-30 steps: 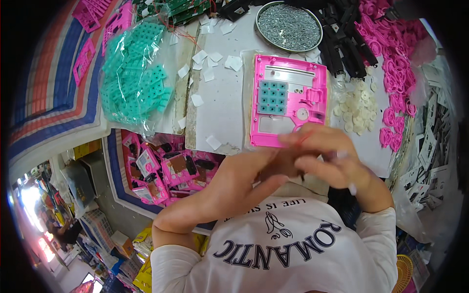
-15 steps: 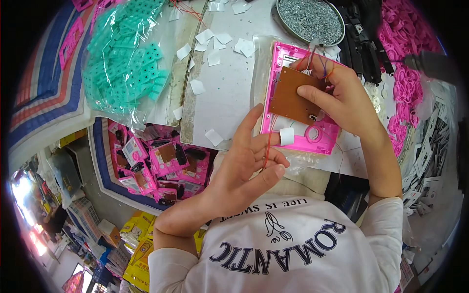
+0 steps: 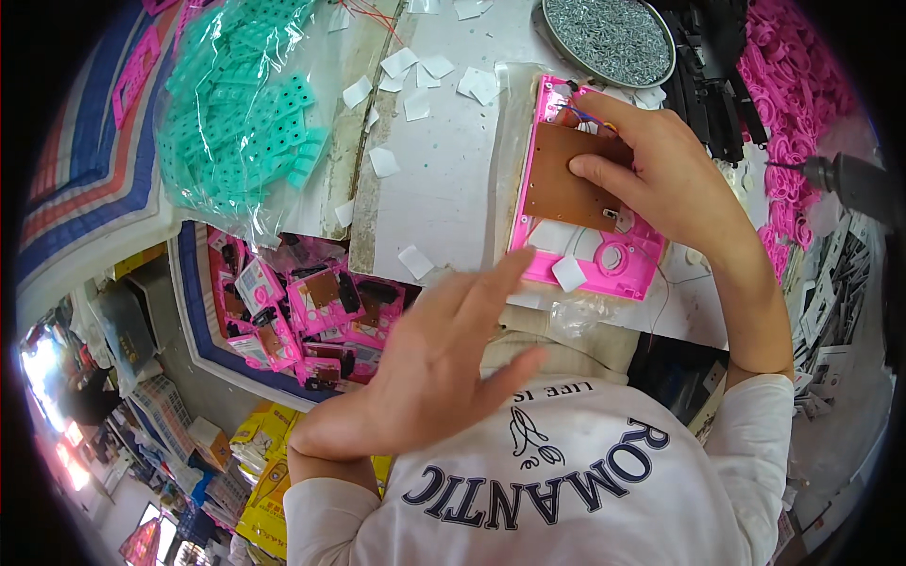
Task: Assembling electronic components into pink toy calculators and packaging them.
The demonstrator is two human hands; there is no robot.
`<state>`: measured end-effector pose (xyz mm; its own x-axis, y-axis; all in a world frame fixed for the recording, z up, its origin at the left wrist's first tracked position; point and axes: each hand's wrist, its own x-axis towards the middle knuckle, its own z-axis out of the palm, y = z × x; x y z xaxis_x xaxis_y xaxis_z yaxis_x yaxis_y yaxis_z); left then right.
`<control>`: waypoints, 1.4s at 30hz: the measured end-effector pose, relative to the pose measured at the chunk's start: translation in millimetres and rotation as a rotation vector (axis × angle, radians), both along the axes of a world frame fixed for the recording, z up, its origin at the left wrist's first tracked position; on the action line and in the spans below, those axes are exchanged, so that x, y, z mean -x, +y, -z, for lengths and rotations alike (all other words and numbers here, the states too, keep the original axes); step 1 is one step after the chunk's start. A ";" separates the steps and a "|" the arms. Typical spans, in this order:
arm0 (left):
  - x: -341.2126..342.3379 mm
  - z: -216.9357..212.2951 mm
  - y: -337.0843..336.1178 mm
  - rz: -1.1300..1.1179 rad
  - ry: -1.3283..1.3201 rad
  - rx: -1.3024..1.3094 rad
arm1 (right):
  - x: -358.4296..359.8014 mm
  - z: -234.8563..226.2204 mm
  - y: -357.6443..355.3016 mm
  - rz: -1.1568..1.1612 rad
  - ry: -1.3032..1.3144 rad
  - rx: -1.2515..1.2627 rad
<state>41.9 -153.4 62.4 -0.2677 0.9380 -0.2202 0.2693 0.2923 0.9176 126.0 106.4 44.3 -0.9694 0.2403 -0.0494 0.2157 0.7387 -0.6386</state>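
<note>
A brown circuit board (image 3: 570,184) lies over a pink plastic casing (image 3: 625,280), covering its middle. My right hand (image 3: 656,165) grips the board, thumb on its brown face and fingers curled over its far edge, where thin coloured wires (image 3: 590,117) show. A small white square (image 3: 569,274) rests at the casing's near edge. My left hand (image 3: 448,354), blurred by motion, is held apart from the casing, nearer my body, its fingers stretched out and holding nothing. Beneath the casing is a clear plastic bag (image 3: 510,141).
A round tin of screws (image 3: 612,42) stands beyond the casing, beside black parts (image 3: 708,85). Pink rings (image 3: 788,156) and a dark tool (image 3: 845,179) are at right. Bagged green parts (image 3: 241,123) lie left, above several assembled pink units (image 3: 316,302). White squares (image 3: 384,162) dot the table.
My left hand has drawn back toward me, away from the casing and the red wires. My right hand has lowered the board onto the casing. The white square sits slightly nearer and turned.
</note>
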 end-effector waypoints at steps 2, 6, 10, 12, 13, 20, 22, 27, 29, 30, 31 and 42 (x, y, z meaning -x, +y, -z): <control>7.8 -1.4 10.5 0.063 0.383 -0.052 | 3.3 -4.1 -0.7 -0.025 -0.016 -0.078; 19.5 24.1 47.2 0.264 0.825 -0.238 | 6.8 -12.6 -4.0 0.081 -0.109 -0.349; 20.0 34.1 49.1 0.334 0.921 -0.242 | -17.0 -15.1 -8.9 0.186 0.019 -0.419; 19.8 37.0 50.8 0.328 0.911 -0.237 | -29.2 -5.3 -14.3 0.061 0.166 -0.423; 17.8 37.5 50.1 0.333 0.899 -0.234 | -37.2 4.2 -21.3 -0.048 0.199 -0.441; -2.2 36.5 42.1 0.269 0.928 -0.188 | -67.0 -7.6 -54.0 -0.193 -0.010 -0.437; -6.5 32.3 43.5 0.268 0.967 -0.145 | -69.5 -8.4 -55.2 -0.212 -0.021 -0.444; 47.4 -1.4 88.7 0.388 0.610 -0.115 | -64.8 -8.4 -54.2 -0.246 -0.038 -0.529; 78.6 1.8 136.1 0.250 0.604 -0.257 | -62.2 -10.7 -54.7 -0.265 -0.032 -0.602; 90.3 9.3 169.0 0.061 0.735 -0.438 | -61.3 -12.4 -55.1 -0.275 -0.036 -0.638; 94.0 18.1 201.0 -0.150 0.842 -0.566 | -60.4 -13.8 -56.8 -0.282 -0.027 -0.639; 98.2 54.5 301.8 0.278 1.177 -0.272 | -64.7 -6.5 -56.8 -0.256 -0.027 -0.632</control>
<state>-56.3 148.4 7.8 0.0448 0.9721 0.2303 0.9929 -0.0688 0.0975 190.6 49.6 50.8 -1.0000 -0.0063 0.0002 -0.0063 0.9979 -0.0649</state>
